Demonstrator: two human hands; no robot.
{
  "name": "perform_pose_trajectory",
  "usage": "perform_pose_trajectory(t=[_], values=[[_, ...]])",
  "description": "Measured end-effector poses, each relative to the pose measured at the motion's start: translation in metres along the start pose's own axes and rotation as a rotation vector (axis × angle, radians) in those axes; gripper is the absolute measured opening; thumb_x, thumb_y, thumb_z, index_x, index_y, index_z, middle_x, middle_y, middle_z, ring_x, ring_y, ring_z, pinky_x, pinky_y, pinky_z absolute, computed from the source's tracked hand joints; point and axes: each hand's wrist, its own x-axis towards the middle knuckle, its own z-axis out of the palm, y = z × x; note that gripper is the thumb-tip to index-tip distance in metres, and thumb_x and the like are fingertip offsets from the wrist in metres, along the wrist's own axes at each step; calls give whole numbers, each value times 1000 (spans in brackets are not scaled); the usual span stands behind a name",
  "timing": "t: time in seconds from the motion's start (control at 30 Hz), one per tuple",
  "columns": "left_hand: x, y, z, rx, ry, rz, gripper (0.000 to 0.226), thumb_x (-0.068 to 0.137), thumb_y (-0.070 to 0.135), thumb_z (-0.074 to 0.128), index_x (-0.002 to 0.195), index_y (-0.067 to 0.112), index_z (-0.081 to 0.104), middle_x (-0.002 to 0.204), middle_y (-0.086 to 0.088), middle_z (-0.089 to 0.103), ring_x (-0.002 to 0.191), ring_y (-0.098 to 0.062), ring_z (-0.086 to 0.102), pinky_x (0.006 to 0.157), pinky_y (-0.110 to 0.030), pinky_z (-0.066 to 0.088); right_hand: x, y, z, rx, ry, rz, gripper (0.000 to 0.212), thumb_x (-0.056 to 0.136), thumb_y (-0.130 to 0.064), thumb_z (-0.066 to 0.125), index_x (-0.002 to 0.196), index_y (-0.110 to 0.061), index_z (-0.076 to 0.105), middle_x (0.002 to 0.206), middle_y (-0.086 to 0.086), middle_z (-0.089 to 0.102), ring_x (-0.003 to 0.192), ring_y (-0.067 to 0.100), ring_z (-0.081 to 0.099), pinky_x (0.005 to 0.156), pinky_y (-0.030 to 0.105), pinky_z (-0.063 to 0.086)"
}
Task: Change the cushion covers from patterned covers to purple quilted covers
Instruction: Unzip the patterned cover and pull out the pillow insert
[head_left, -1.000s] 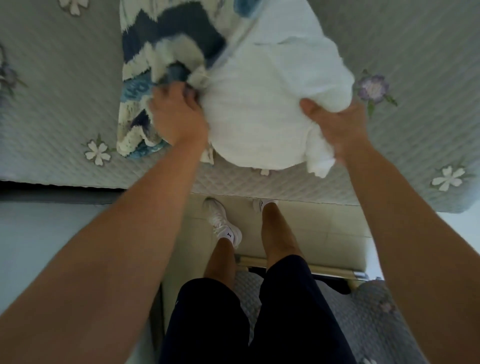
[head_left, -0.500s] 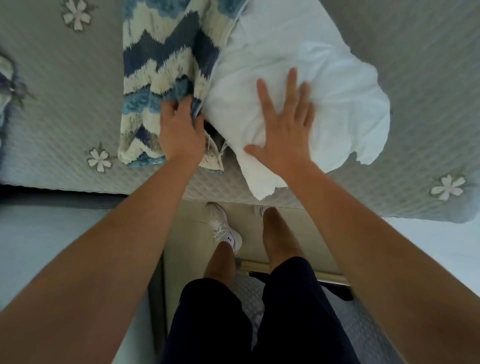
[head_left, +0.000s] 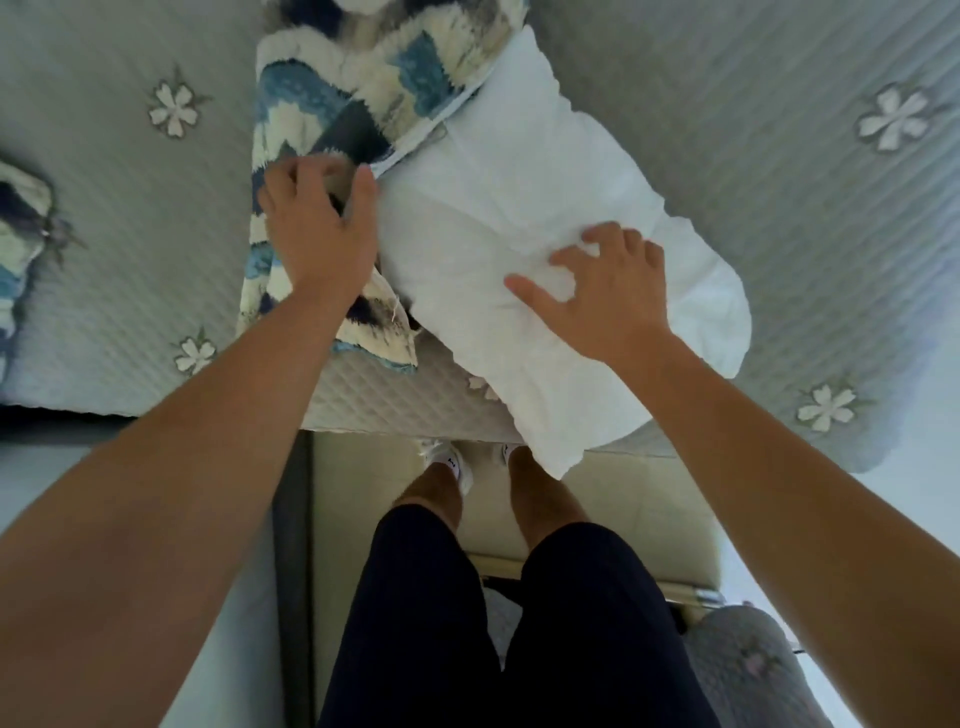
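"What could go wrong from here?"

"The white insert (head_left: 519, 208) hangs over the edge of the bed (head_left: 727, 130). One hard tug and I reckon it slides to the floor. Its far corner sits inside the patterned cover (head_left: 363, 88), so the opening might snag too."

"And the hands?"

"The left hand (head_left: 317, 228) grips the cover's open edge, fingers curled. The right hand (head_left: 613, 296) has its fingers dug into the insert, bunching it. The insert looks plump, crumpled and plain white."
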Motion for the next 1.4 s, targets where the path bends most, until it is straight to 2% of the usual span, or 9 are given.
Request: perform_pose_trajectory(t=[0.1,0.27,0.5,0.6,0.7,1.0,1.17,1.27,1.4], values=[[28,15,9,22,27,67,53,94,51,42,123,9,56,129,-11,51,119,-28,47,98,-33,36,52,-15,-11,125,250,34,67,90,-72,37,130,-23,58,142,12,45,134,31,39,111,44,28],[95,30,38,-80,-43,131,57,97,51,40,138,11,43,139,-4,47,125,-18,46,103,-27,36,127,-33,-7,262,-28,175,106,83,-82,40,157,-15,5,159,13,25,147,33,22,121,47,16],[130,45,83,158,-409,70,88,83,75,45,151,22,26,151,-8,38,140,-26,33,114,-46,26,96,-7,18,427,-350,407,89,66,-83,63,130,-21,55,128,6,61,120,32,55,90,38,44],[135,44,92,133,-454,165,48,90,65,49,108,21,58,107,-2,60,108,-24,58,75,-28,39,82,13,7,374,-297,423,77,67,-82,64,115,-22,64,104,5,66,108,31,61,82,37,48],[141,43,86,80,-327,253,39,97,53,47,81,18,57,82,-1,57,79,-18,55,62,-28,32,75,18,-3,377,-128,464,75,65,-79,68,106,-16,66,104,9,67,103,32,64,83,41,52],[252,-17,12,430,-65,71,53,89,55,48,120,14,60,127,-19,53,120,-37,47,99,-48,41,73,-11,-16,412,-11,460,62,67,-60,81,100,-10,67,104,8,52,103,35,58,87,47,50],[201,-8,28,239,-218,215,75,87,70,38,146,24,34,142,-15,43,132,-33,40,107,-41,33,99,-28,-20,276,-108,400,116,55,-78,74,143,-12,37,150,8,32,141,31,27,118,44,21],[154,-9,52,141,-432,261,71,94,66,30,154,33,11,132,-17,53,119,-36,51,97,-51,44,115,-46,-24,597,-124,471,127,48,-76,81,150,-24,25,148,-4,41,137,22,39,112,41,35],[114,-11,61,274,-469,391,60,103,22,36,152,42,8,118,-19,52,98,-36,55,80,-48,47,112,-59,-20,792,-171,436,89,45,-68,88,120,-28,62,111,-14,68,106,10,64,91,33,55]])
